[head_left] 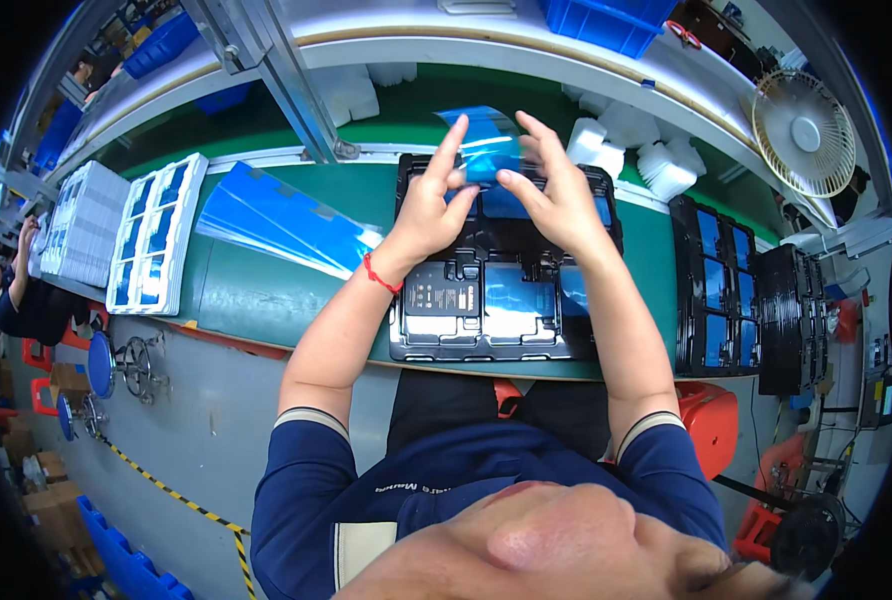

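A glossy blue plastic film [490, 146], slightly curled, is held up between my two hands above the far side of a black plastic tray [436, 352]. My left hand [440, 200] pinches its left side between thumb and fingers, the index finger stretched upward. My right hand [556, 190] grips its right edge, thumb in front; some of its fingers are blurred. Below, the tray's compartments hold flat battery packs. A black one [442, 290] shows its label, while another [519, 295] has a shiny blue face. My hands and forearms hide part of the tray.
On the green table [256, 295], a fanned pile of blue film sheets [276, 222] lies left of the tray. White trays [156, 235] stand farther left, black filled trays [716, 290] at right. A metal post [281, 85] and shelf rise behind. A fan [804, 133] hangs far right.
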`<state>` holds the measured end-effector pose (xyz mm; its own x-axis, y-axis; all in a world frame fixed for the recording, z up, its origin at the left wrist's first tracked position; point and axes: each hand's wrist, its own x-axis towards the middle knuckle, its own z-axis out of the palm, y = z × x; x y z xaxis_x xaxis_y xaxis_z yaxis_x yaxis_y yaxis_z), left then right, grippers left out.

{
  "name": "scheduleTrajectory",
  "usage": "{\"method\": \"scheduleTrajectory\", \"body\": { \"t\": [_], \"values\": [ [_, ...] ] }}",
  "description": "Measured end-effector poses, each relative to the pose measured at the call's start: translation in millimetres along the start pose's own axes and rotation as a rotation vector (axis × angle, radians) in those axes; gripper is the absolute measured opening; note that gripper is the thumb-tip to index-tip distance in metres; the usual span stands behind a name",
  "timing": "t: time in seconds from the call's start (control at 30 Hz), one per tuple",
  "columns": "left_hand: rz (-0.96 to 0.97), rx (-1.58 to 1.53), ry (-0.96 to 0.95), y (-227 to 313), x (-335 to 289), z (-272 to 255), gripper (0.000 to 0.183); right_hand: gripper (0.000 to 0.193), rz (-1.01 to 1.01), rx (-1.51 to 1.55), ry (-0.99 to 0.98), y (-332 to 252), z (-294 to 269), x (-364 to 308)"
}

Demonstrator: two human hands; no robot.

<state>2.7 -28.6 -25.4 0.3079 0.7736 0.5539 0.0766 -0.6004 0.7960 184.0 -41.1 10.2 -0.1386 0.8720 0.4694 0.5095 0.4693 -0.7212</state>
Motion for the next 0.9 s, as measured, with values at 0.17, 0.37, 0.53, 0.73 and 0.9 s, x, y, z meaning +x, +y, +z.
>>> {"method": "scheduleTrajectory", "body": {
  "t": [0.17,0.37,0.53,0.73,0.9],
  "values": [
    [-0.063,-0.018,-0.09,-5,0,-4,0.082,0.027,0.184,0.128,-0.039,17,7,2],
    [-0.082,-0.374,-0.104,-16,3,3,0.036,0.016,0.018,0.165,-0.041,22,4,-10],
    [-0.243,-0.257,-0.048,-31,-5,0,0.014,0.018,-0.018,0.245,0.086,14,5,-11],
    [-0.022,0.268,0.295,-17,4,-7,0.034,0.014,0.162,0.962,0.273,41,-2,-8],
    [-0.062,0.465,0.483,-26,12,-37,0.031,0.029,0.127,1.253,0.303,39,-27,1]
  ]
}}
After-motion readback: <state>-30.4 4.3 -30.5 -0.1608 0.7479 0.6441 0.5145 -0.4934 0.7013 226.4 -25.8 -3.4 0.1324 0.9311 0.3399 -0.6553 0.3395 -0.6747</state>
